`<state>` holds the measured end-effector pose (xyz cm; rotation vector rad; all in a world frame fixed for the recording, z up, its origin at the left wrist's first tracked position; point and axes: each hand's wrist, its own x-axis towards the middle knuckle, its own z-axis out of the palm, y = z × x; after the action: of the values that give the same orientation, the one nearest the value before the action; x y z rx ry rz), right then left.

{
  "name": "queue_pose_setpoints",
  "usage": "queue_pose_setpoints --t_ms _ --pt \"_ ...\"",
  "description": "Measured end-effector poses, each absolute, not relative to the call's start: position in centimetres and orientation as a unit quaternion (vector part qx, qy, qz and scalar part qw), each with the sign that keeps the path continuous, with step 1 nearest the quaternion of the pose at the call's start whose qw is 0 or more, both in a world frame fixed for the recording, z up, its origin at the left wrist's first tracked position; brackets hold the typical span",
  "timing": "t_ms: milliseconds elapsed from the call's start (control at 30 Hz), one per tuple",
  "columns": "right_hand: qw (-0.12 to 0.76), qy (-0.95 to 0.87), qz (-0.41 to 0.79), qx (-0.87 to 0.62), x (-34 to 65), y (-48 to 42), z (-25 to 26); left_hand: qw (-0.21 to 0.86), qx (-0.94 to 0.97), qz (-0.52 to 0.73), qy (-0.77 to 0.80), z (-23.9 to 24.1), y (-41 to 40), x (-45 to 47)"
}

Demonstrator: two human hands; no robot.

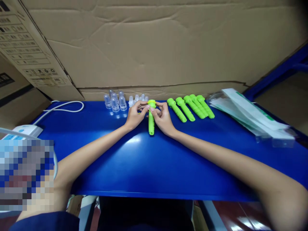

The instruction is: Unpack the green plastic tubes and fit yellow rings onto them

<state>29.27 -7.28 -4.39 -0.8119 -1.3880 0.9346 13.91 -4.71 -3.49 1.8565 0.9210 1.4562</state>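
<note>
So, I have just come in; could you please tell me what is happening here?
Someone at a blue table is holding a bright green tube, with the left grip and right grip both near its wider end. Five similar green tubes lie to the right, beside flat plastic packets. Clear domed pieces stand to the left, with smaller clear pieces just beyond the left grip.

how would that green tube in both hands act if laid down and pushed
The green tube would probably roll, given its rounded body, perhaps curving, since one end is wider. It looks stiff, its free end straight.
</note>
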Motion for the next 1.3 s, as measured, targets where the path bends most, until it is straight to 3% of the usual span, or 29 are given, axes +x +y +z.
queue_pose_setpoints --t_ms 467,767,967,1300 --pt "0.554 -0.664 0.341 -0.370 30.6 -7.6 -3.4 0.192 0.742 0.553 0.326 -2.7 -5.8 12.7" --pt "0.531 -0.699 0.329 -0.350 31.0 -7.2 -3.9 0.234 0.721 0.570 0.318 -3.8 -4.6 12.8" --pt "0.479 -0.771 0.262 -0.327 31.4 -6.5 -4.6 0.215 0.732 0.586 0.272 -4.8 -3.3 12.6" --pt "0.480 -0.785 0.225 -0.320 31.2 -5.9 -5.2 0.202 0.734 0.579 0.293 -5.1 -2.8 12.4"
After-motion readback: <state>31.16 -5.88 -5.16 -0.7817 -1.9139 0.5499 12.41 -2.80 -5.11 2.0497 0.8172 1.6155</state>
